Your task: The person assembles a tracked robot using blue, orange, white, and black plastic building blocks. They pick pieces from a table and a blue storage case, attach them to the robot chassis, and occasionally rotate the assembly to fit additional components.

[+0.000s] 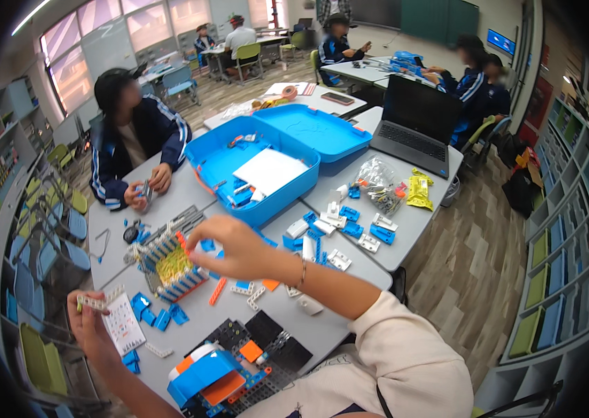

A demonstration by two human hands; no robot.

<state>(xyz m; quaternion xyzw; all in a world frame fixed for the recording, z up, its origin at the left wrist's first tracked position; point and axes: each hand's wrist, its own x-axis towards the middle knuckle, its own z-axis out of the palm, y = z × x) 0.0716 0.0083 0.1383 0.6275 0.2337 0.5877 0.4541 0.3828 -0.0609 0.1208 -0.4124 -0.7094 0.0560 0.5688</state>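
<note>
In my left hand is a white beam with holes, gripped in the fingers above a white printed sheet. My right hand reaches over the table, thumb and forefinger curled into a pinch; what lies between the tips, if anything, is too small to tell. Those tips are at the orange edge piece of an open box built from blue and white bricks. Small yellow pieces fill the box. Closer to me sits a blue, orange and black brick model.
Loose blue and white bricks lie right of a blue storage case. Behind them are a clear bag of parts, a yellow packet and a laptop. Across the table a person handles a small grey part.
</note>
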